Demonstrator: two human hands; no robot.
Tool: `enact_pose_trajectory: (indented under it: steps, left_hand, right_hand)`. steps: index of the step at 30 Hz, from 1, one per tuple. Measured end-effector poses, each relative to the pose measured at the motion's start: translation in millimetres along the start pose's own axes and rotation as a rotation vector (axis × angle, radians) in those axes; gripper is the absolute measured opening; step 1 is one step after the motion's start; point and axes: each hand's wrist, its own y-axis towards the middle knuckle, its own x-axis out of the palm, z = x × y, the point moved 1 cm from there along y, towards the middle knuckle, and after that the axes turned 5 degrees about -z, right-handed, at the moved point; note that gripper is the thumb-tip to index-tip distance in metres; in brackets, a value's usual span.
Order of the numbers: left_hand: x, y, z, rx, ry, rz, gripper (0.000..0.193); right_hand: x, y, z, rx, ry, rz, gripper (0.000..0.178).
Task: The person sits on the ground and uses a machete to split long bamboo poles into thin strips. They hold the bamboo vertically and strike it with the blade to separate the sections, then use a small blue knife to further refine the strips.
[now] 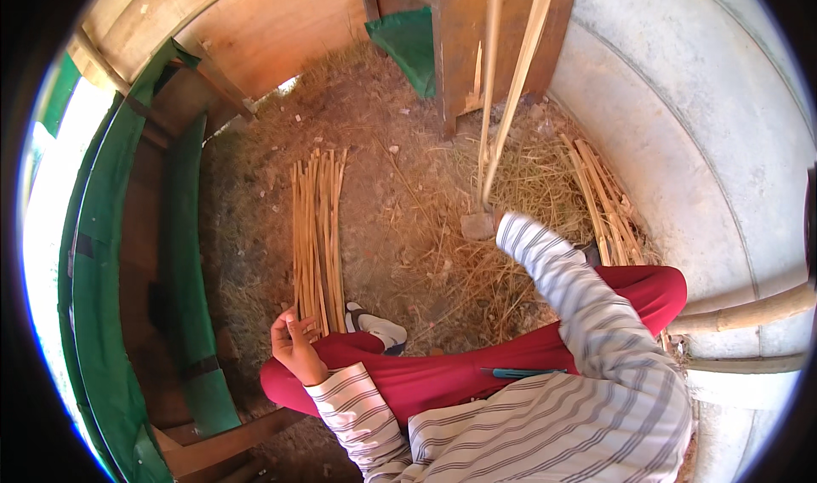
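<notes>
Two pale split bamboo strips [517, 79] stand upright, meeting low down just above a small block [477, 226] on the ground. My right hand [499, 217] is at their foot beside the block. The striped sleeve hides most of it, so its fingers and anything in them do not show. My left hand [298, 347] is raised over my left knee, palm up, its fingers loosely bent and apart, holding nothing. Just beyond it lies a bundle of long split strips [317, 228]. A slim teal object [523, 373] rests on my red-clothed lap.
More split strips [606, 202] lie by the pale curved wall [672, 142] at right. Straw and shavings [536, 177] cover the ground around the block. A wooden stand with green covering [502, 40] is ahead. Green-covered benches [187, 262] line the left side. A bamboo pole [749, 308] is at right.
</notes>
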Motion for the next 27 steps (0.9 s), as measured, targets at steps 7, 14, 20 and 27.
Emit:
enact_pose_trajectory:
  steps: [7, 14, 20, 27]
  left_hand:
    - [16.1, 14.7, 13.8, 0.087, -0.054, 0.055, 0.022]
    - [6.0, 3.5, 4.9, 0.020, -0.054, 0.022, 0.022]
    - [-12.1, -11.4, 2.0, -0.012, 0.002, 0.053, 0.021]
    - [-3.5, 6.1, 4.1, -0.007, -0.085, 0.072, 0.022]
  right_hand:
    - [15.1, 19.8, -0.5, 0.066, 0.056, -0.181, 0.045]
    - [-52.8, -4.5, -22.8, -0.105, -0.057, -0.058, 0.042]
    - [-92.7, -32.8, -39.9, -0.205, -0.112, 0.141, 0.039]
    - [64.8, -3.6, 11.5, 0.219, 0.132, -0.193, 0.036]
